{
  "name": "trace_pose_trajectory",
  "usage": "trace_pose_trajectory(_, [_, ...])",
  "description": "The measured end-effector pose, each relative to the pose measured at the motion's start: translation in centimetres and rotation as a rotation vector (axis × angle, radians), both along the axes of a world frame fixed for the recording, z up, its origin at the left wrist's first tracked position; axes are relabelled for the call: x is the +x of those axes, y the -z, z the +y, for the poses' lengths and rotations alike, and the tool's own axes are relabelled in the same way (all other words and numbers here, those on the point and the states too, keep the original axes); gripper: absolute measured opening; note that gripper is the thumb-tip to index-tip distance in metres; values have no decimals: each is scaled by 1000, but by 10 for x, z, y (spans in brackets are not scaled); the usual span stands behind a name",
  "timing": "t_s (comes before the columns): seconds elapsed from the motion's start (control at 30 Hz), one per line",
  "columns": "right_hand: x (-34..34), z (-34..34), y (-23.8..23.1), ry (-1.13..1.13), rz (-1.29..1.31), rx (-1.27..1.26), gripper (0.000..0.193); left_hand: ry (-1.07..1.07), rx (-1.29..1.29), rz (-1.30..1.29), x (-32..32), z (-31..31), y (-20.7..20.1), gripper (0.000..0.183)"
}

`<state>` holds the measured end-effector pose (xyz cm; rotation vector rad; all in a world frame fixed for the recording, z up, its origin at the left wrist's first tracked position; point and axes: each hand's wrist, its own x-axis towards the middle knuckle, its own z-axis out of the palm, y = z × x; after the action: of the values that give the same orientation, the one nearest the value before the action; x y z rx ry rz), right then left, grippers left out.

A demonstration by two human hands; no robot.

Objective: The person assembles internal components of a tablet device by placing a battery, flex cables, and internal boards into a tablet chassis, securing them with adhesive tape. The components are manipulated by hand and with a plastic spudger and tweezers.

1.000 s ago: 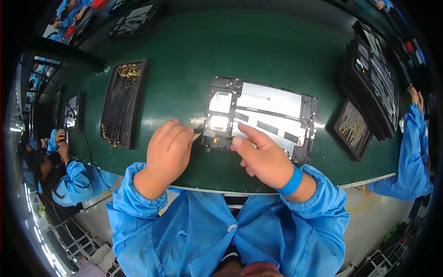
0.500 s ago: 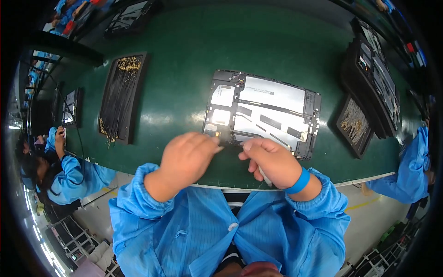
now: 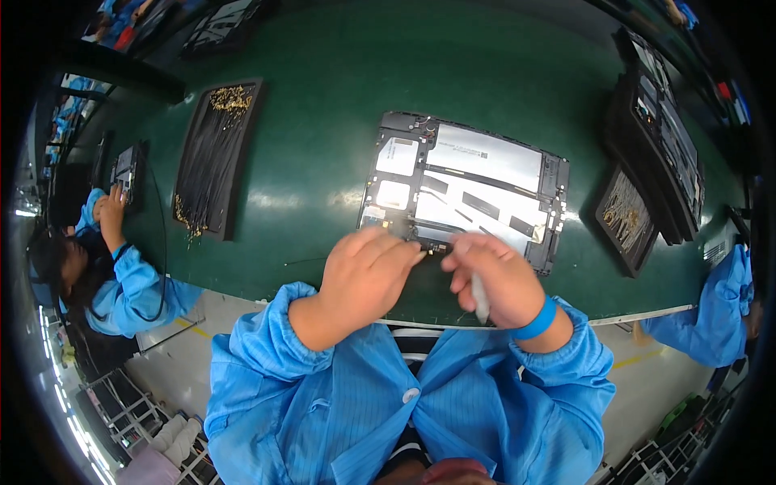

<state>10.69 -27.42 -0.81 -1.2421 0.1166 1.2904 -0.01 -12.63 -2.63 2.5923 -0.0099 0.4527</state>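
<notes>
An opened tablet (image 3: 483,158) lies on the green table, its silver battery, black frame and circuit parts exposed. My left hand (image 3: 368,271) is at its near left corner, thumb and fingers pinched together. A thin black cable (image 3: 303,261) sticks out leftward from beside this hand; its other end is hidden by the fingers, which seem to hold it. At the tablet's near edge, my right hand (image 3: 501,279), with a blue wrist band, is curled around a slim whitish tool (image 3: 480,299) whose kind I cannot make out.
To the left stands a dark tray (image 3: 214,162) of black cables with gold-coloured ends. On the right, stacked trays (image 3: 659,153) hold more tablets, beside a tray of pale cables (image 3: 624,217). A co-worker (image 3: 121,267) handles a device at the far left.
Both hands have shifted slightly right, the left one more. The thin black cable now shows left of my left hand. The co-worker's hands at left have risen onto a device.
</notes>
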Motion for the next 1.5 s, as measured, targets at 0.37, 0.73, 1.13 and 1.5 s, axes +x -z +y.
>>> trace_pose_trajectory(0.37, [-2, 21, 9, 257, -426, 30, 33, -58, 66, 53, 6, -1, 10, 19])
trace_pose_trajectory(0.73, [-16, 21, 33, 396, -987, 57, 25, -57, 114, -1, 7, -2, 11, 17])
trace_pose_trajectory(1.13, [-14, 23, 39, 386, -1084, 74, 25, -62, 146, 11, 7, -3, 10, 18])
trace_pose_trajectory(1.5, [-12, 26, 21, 211, -1171, 52, 22, -67, 117, 42, 6, -4, 9, 22])
